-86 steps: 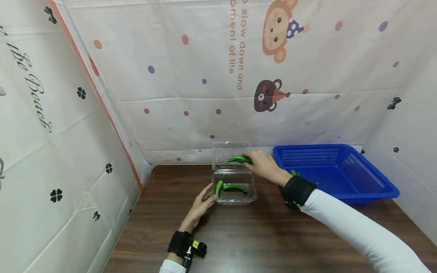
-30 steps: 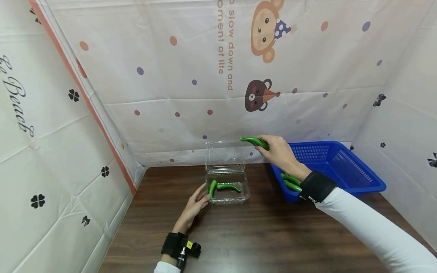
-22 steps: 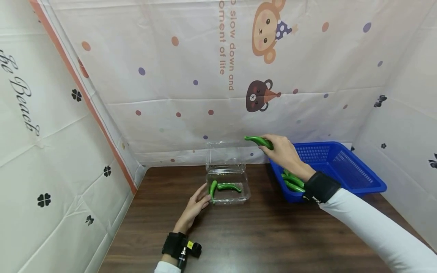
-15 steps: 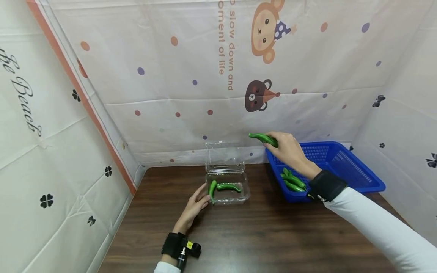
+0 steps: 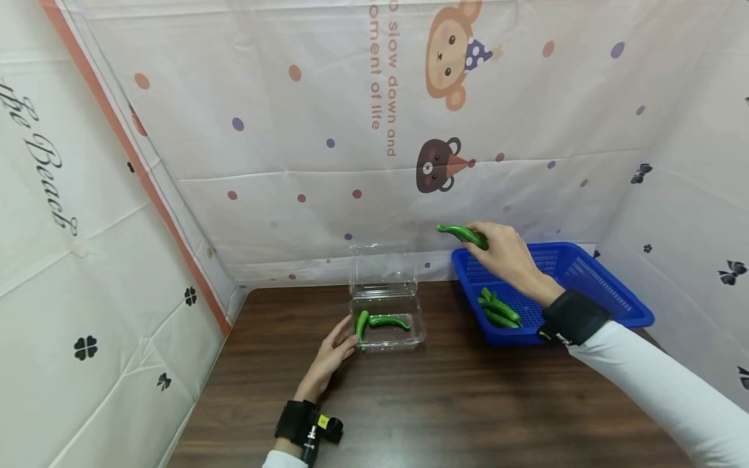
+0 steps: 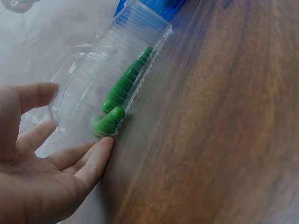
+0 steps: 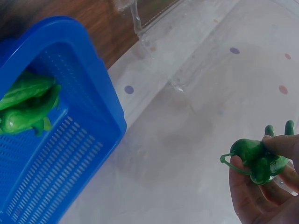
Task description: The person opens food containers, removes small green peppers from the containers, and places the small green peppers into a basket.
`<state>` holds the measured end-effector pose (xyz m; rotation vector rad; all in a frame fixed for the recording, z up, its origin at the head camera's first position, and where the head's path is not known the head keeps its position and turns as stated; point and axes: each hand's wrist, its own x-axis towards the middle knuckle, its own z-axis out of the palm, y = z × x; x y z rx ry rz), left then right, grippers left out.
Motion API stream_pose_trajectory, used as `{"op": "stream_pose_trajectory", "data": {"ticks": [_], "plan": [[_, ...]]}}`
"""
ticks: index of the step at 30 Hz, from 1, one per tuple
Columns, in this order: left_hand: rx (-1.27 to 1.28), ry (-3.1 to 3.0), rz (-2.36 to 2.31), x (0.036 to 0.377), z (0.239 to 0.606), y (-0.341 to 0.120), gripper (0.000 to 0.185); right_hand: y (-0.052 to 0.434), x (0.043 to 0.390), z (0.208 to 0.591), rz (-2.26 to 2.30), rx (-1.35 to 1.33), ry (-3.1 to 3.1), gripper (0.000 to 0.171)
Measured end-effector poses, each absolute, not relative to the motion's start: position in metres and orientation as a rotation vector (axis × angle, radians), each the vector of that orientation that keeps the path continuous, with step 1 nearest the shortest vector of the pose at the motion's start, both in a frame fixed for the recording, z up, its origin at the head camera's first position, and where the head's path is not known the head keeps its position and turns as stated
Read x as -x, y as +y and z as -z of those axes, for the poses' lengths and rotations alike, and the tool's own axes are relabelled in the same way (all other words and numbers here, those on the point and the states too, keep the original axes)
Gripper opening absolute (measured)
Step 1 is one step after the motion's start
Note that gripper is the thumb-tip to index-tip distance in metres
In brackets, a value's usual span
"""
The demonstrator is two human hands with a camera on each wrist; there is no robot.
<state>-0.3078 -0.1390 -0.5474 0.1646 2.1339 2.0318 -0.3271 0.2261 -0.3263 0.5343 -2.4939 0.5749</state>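
Observation:
My right hand [image 5: 497, 247] grips a green pepper [image 5: 462, 234] in the air above the left rim of the blue basket [image 5: 608, 296]; the same pepper [image 7: 256, 157] shows in the right wrist view. Several more peppers [image 5: 497, 307] lie in the basket's near left corner. A clear plastic box [image 5: 387, 325] with its lid raised stands on the wooden table [image 5: 456, 403] and holds two green peppers [image 5: 386, 320]. My left hand [image 5: 330, 354] is open, its straight fingers [image 6: 96, 158] touching the box's left end.
Printed white cloth walls close in the left, back and right sides. The basket [image 7: 51, 154] sits at the table's back right, close to the cloth. Bare wood lies in front of the box and basket.
My right hand has carried the pepper from over the clear box rightward and up to above the basket's left rim. The left hand has stayed at the box.

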Motion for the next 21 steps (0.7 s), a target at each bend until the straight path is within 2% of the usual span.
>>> {"op": "stream_pose_trajectory", "data": {"ticks": [21], "plan": [[-0.153, 2.143, -2.043, 0.3066, 0.5473, -0.1386, 0.065, 0.2356, 0.3224, 0.3262, -0.584, -0.521, -2.479, 0.03]]}}
